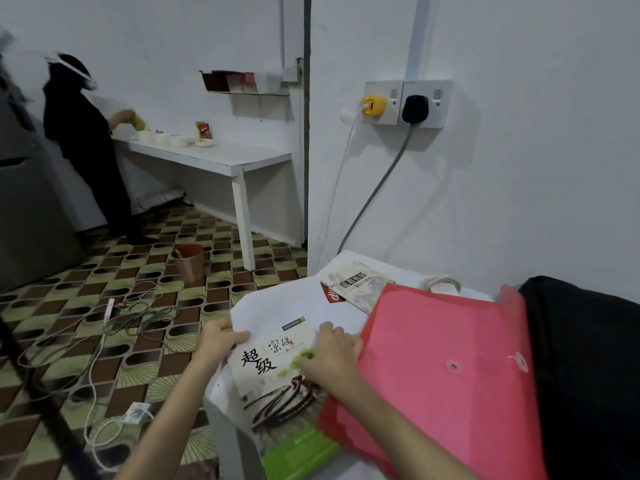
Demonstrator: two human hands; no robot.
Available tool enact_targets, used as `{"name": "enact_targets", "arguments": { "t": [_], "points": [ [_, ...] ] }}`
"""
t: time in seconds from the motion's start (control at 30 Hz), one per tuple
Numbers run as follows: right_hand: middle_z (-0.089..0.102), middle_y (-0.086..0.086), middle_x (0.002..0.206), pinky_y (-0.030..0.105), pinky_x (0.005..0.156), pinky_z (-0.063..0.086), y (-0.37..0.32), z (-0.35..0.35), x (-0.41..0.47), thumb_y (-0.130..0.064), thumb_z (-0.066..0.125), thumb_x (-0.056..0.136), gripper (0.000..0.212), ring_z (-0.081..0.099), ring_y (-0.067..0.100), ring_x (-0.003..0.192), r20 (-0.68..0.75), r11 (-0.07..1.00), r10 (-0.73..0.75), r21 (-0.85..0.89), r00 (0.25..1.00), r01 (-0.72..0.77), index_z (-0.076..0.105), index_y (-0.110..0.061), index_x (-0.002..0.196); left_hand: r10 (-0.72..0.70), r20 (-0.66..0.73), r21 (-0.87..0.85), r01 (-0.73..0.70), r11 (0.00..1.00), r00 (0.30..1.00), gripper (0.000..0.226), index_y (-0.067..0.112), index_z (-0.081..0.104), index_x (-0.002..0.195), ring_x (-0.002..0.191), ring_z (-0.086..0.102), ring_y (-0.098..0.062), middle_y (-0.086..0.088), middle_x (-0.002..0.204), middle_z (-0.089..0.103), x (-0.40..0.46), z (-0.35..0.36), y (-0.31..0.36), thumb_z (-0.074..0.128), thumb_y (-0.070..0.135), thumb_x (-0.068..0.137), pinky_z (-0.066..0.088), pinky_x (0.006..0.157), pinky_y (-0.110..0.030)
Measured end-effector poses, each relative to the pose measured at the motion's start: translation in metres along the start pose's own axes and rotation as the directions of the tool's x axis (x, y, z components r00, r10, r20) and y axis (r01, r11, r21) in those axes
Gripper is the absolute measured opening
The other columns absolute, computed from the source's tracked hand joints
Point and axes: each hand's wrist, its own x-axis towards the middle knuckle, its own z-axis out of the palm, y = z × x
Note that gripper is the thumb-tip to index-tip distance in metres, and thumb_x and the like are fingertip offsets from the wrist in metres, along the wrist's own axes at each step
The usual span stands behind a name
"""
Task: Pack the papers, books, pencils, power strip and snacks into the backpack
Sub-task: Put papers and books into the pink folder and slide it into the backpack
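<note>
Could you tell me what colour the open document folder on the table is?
The folder is pinkish red, seen in the head view.

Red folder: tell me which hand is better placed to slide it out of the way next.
Right. The right hand already rests against the red folder at its left edge, while the left hand grips the far side of the book, so it would probably have to cross over.
</note>
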Motion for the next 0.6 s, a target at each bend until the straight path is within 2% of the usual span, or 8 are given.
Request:
{"name": "enact_targets", "arguments": {
  "t": [0.07,0.13,0.2,0.27,0.37,0.43,0.5,0.6],
  "points": [
    [0.039,0.012,0.134,0.051,0.109,0.021,-0.012,0.012,-0.009,-0.059,0.060,0.075,0.080,0.034,0.032,0.128,0.024,0.997,-0.074,0.004,0.997,0.074,0.033,-0.010,0.132,0.001,0.042,-0.030,0.000,1.000,0.999,0.007,0.000,0.065,0.073,0.046,0.055,-0.020,-0.008,0.053,0.062,0.003,-0.005,-0.004,0.071,-0.001,0.076,0.043,0.050,-0.022],
    [0.018,0.018,0.152,0.056,0.113,0.011,-0.023,0.025,-0.016,-0.073,0.056,0.070,0.107,0.014,0.039,0.140,0.145,0.995,-0.098,0.002,0.985,0.098,0.016,-0.008,0.145,-0.006,0.081,-0.008,0.006,1.000,0.997,0.017,0.003,0.062,0.063,0.048,0.050,-0.020,-0.009,0.051,0.057,0.008,-0.010,-0.006,0.071,0.001,0.078,0.036,0.050,-0.024],
    [-0.010,0.024,0.155,0.060,0.113,-0.003,-0.029,0.033,-0.015,-0.079,0.054,0.065,0.124,-0.009,0.045,0.142,0.217,0.998,-0.060,-0.013,0.974,0.064,-0.002,-0.007,0.149,-0.028,0.119,0.011,0.027,1.000,0.992,0.015,0.002,0.062,0.066,0.052,0.048,-0.020,-0.011,0.056,0.055,0.009,-0.014,-0.003,0.069,0.003,0.080,0.035,0.050,-0.025],
    [-0.016,0.028,0.153,0.061,0.111,-0.003,-0.032,0.035,-0.010,-0.082,0.057,0.059,0.136,-0.012,0.046,0.141,0.219,0.999,0.024,-0.029,0.975,-0.018,-0.011,-0.005,0.148,-0.072,0.154,-0.019,0.075,0.997,0.986,0.016,0.001,0.060,0.069,0.045,0.045,-0.015,-0.007,0.052,0.051,0.009,-0.017,-0.003,0.065,0.001,0.084,0.035,0.045,-0.022],
    [0.010,0.023,0.153,0.052,0.111,0.016,-0.034,0.027,-0.001,-0.073,0.070,0.055,0.139,0.011,0.039,0.141,0.163,0.990,0.135,0.020,0.977,-0.140,-0.008,-0.005,0.148,-0.087,0.182,-0.082,0.104,0.991,0.979,0.014,-0.002,0.059,0.071,0.032,0.045,-0.007,-0.006,0.049,0.050,0.009,-0.018,-0.006,0.062,-0.001,0.085,0.037,0.034,-0.014],
    [0.025,0.017,0.147,0.048,0.108,0.023,-0.035,0.022,0.007,-0.065,0.076,0.056,0.129,0.022,0.033,0.137,0.125,0.978,0.195,0.054,0.973,-0.203,0.007,-0.006,0.147,-0.078,0.186,-0.119,0.101,0.988,0.980,0.006,-0.004,0.063,0.079,0.042,0.051,-0.012,-0.015,0.063,0.057,0.010,-0.020,-0.011,0.063,0.000,0.084,0.044,0.037,-0.014],
    [0.038,0.013,0.140,0.045,0.106,0.026,-0.032,0.019,0.019,-0.057,0.081,0.056,0.105,0.031,0.030,0.133,0.103,0.958,0.261,0.097,0.960,-0.271,0.032,-0.009,0.136,-0.075,0.195,-0.113,0.098,0.989,0.978,0.007,-0.005,0.064,0.083,0.058,0.052,-0.020,-0.021,0.080,0.057,0.009,-0.023,-0.012,0.063,0.002,0.085,0.047,0.044,-0.016],
    [0.059,0.008,0.122,0.038,0.101,0.039,-0.021,0.008,0.038,-0.039,0.087,0.057,0.072,0.053,0.026,0.117,0.147,0.887,0.296,0.324,0.944,-0.329,0.053,-0.008,0.112,-0.083,0.210,-0.072,0.100,0.992,0.974,0.012,-0.007,0.064,0.086,0.058,0.049,-0.019,-0.020,0.082,0.056,0.009,-0.025,-0.012,0.064,0.005,0.085,0.046,0.047,-0.018]
  ]
}}
